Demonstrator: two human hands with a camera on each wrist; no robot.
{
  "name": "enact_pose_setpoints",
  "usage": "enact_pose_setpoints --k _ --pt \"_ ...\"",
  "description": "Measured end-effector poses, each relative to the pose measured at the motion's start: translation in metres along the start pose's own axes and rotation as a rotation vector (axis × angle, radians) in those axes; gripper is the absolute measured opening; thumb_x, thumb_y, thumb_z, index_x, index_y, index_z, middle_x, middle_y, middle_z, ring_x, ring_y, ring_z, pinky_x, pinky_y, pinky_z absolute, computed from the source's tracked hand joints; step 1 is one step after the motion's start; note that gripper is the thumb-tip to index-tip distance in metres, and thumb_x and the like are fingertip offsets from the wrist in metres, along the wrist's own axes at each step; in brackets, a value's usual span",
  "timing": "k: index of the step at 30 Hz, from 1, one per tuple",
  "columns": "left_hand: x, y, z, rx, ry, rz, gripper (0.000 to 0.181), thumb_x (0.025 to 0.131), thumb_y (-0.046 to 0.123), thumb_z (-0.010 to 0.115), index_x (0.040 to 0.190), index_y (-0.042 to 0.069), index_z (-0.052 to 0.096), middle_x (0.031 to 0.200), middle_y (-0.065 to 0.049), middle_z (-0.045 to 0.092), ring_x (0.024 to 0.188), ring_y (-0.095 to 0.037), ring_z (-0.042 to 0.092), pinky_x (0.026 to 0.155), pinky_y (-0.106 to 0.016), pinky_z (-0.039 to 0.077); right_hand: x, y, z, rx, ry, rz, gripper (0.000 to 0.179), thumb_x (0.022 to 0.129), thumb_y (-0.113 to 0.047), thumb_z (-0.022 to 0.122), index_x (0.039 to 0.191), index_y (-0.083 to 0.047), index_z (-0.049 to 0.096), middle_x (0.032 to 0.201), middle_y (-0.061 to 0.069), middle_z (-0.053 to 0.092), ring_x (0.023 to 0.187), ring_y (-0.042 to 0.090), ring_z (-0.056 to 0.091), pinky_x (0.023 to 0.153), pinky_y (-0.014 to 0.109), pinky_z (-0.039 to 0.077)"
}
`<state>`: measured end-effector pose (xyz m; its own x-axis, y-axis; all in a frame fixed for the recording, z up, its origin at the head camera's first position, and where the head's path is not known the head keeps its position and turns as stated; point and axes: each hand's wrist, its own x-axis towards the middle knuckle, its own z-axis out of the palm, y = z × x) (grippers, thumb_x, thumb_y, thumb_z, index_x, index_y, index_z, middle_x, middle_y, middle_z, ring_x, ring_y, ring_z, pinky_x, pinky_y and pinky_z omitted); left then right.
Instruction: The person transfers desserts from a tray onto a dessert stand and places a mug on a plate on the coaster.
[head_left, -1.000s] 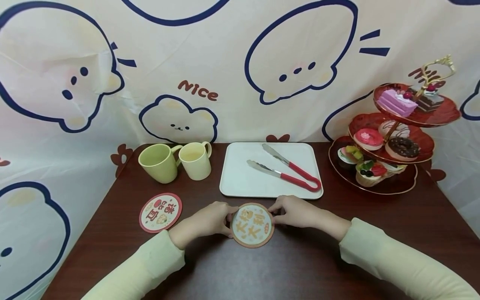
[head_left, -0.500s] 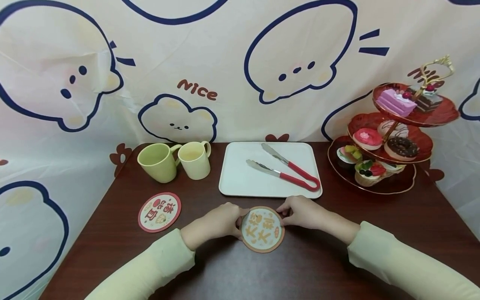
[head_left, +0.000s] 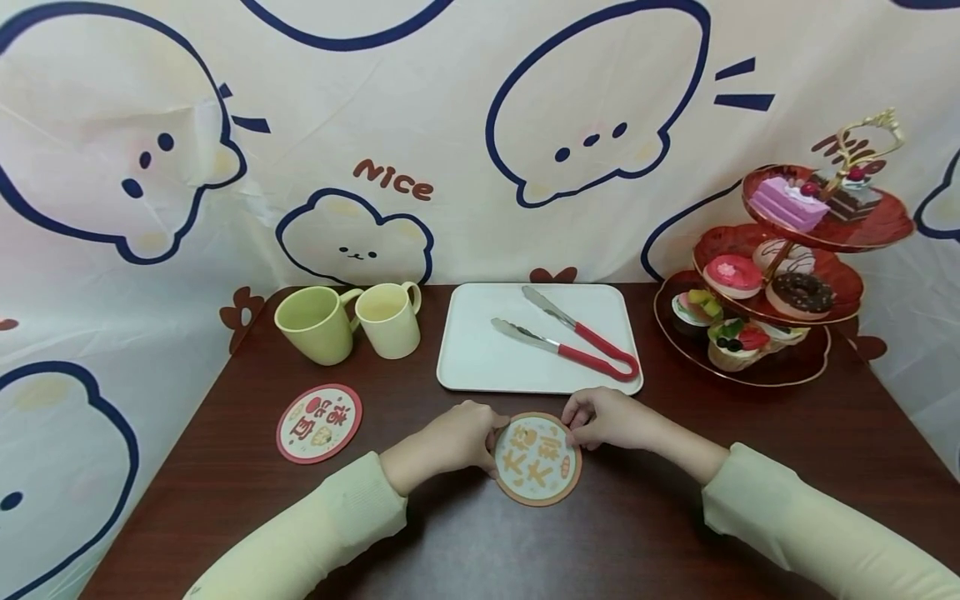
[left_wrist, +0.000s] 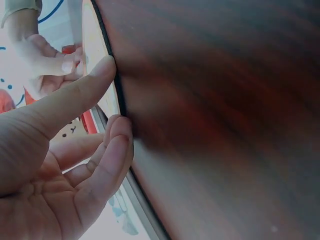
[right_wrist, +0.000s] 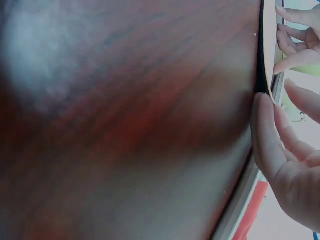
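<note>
Between my two hands, over the near middle of the table, is a round coaster (head_left: 537,460) with an orange rim and orange characters on a pale face. My left hand (head_left: 462,440) holds its left edge, the thumb tip on the rim in the left wrist view. My right hand (head_left: 611,419) holds the upper right edge with its fingertips. The coaster (right_wrist: 269,45) shows edge-on in the right wrist view, its dark underside close over the table. Further left lies a second round coaster (head_left: 319,423), with a red rim and red characters.
Behind the hands, a white tray (head_left: 468,358) bears tongs (head_left: 592,360) with red handles. A green mug (head_left: 318,325) and a pale yellow mug (head_left: 390,321) stand back left. At the right rises a three-tier stand (head_left: 832,321) with cakes and doughnuts. A patterned cloth (head_left: 465,167) hangs behind.
Both hands have moved to the right with the orange-rimmed coaster between them, the left hand further than the right. The red-rimmed coaster, mugs, tray and tongs have stayed in place.
</note>
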<state>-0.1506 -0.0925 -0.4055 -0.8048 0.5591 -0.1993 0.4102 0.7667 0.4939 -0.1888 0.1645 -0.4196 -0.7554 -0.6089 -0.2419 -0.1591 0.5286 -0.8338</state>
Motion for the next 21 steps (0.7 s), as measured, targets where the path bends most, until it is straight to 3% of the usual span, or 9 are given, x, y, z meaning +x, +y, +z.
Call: enact_pose_setpoints --k 3,8,11,15,18,21 --pt "0.003 0.004 0.000 0.024 -0.012 0.014 0.063 0.067 0.008 0.096 0.123 -0.003 0.070 0.062 0.006 0.055 0.057 -0.006 0.050 0.055 -0.022 0.043 -0.001 0.001 0.002 0.038 0.007 0.023 0.027 0.085 0.003 0.077 0.108 0.005 0.064 0.079 0.004 0.063 0.066 0.016 0.064 0.063 0.032 0.058" --pt "0.008 0.008 0.001 0.076 -0.010 0.049 0.037 0.066 0.010 0.097 0.095 0.007 0.074 0.067 0.004 0.053 0.064 -0.009 0.047 0.060 -0.024 0.042 -0.003 0.002 0.003 -0.020 0.033 0.013 0.029 0.085 0.006 0.076 0.112 0.004 0.064 0.078 0.004 0.061 0.064 0.016 0.062 0.062 0.032 0.057" --pt "0.010 0.008 0.002 0.086 -0.011 0.034 0.049 0.067 0.012 0.097 0.110 0.004 0.076 0.079 0.000 0.055 0.075 -0.012 0.048 0.066 -0.025 0.043 -0.003 0.003 0.001 -0.046 0.030 -0.004 0.028 0.085 0.006 0.075 0.111 0.003 0.065 0.078 0.004 0.060 0.064 0.016 0.062 0.062 0.032 0.056" --pt "0.011 0.011 0.004 0.090 -0.011 0.018 0.074 0.068 0.013 0.097 0.134 0.002 0.066 0.107 -0.008 0.060 0.096 -0.018 0.057 0.075 -0.026 0.049 -0.004 0.005 -0.002 -0.064 0.033 -0.012 0.027 0.085 0.007 0.075 0.110 0.002 0.066 0.077 0.003 0.060 0.063 0.016 0.062 0.061 0.032 0.054" --pt "0.013 0.014 0.005 0.101 -0.012 0.018 0.073 0.070 0.014 0.096 0.135 0.003 0.066 0.122 -0.012 0.059 0.111 -0.024 0.058 0.083 -0.028 0.051 -0.006 0.007 -0.006 -0.073 0.038 -0.016 0.027 0.084 0.007 0.075 0.109 0.002 0.066 0.075 0.003 0.061 0.062 0.016 0.061 0.060 0.032 0.053" --pt "0.015 0.019 0.006 0.102 -0.015 0.024 0.070 0.071 0.015 0.096 0.134 0.004 0.067 0.126 -0.013 0.058 0.117 -0.026 0.058 0.088 -0.030 0.051 -0.007 0.010 -0.009 -0.070 0.037 -0.009 0.028 0.084 0.008 0.075 0.109 0.002 0.066 0.075 0.004 0.060 0.063 0.017 0.062 0.060 0.033 0.054"
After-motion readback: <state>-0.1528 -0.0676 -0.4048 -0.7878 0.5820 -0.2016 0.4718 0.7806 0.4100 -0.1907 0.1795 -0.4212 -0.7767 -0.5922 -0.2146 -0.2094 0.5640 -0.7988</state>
